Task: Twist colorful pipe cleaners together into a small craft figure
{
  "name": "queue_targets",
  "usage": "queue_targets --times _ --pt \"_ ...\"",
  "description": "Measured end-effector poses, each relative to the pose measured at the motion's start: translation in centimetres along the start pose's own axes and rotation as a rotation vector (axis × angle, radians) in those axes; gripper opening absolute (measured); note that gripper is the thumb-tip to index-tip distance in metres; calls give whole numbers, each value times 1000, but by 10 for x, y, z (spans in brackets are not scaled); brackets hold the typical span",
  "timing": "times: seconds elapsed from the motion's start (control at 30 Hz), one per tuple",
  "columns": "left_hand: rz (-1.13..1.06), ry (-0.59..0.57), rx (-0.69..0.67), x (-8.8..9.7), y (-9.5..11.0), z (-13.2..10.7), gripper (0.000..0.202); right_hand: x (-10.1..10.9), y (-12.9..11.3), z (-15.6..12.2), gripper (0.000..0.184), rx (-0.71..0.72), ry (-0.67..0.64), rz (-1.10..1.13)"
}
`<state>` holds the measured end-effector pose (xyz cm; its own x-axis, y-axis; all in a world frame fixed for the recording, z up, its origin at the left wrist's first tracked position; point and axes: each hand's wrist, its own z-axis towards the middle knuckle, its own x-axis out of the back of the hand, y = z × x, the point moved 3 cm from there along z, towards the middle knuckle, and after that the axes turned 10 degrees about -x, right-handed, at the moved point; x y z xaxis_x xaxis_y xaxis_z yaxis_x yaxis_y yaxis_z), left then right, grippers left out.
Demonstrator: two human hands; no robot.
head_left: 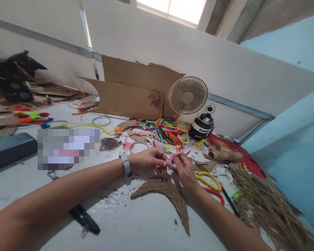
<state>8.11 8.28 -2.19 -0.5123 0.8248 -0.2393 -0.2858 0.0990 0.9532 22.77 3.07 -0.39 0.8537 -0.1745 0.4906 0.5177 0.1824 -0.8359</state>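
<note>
My left hand (149, 159) and my right hand (184, 169) meet over the white table (136, 219), both pinched on a thin pink pipe cleaner (178, 153) that runs up to the right. A grey watch band sits on my left wrist. Just below the hands lies a curved, twine-wrapped crescent piece (167, 193). A tangle of coloured pipe cleaners (167, 130) lies right behind the hands.
Cardboard sheets (131, 94) lean on the wall beside a small fan (188, 95) and a black-and-white device (202, 126). Shredded brown strips (267, 205) pile at right, yellow and red loops (210, 181) beside them. A dark case (10, 150) and metal rings (101, 120) lie at left.
</note>
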Motion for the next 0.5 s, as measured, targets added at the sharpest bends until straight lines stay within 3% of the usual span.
queue_targets --times 0.3,0.5 --pt "60 58 -26 -5 6 0 36 5 -6 0 19 66 203 1" --pt "170 21 -87 -9 8 2 34 5 -3 -1 17 38 196 92"
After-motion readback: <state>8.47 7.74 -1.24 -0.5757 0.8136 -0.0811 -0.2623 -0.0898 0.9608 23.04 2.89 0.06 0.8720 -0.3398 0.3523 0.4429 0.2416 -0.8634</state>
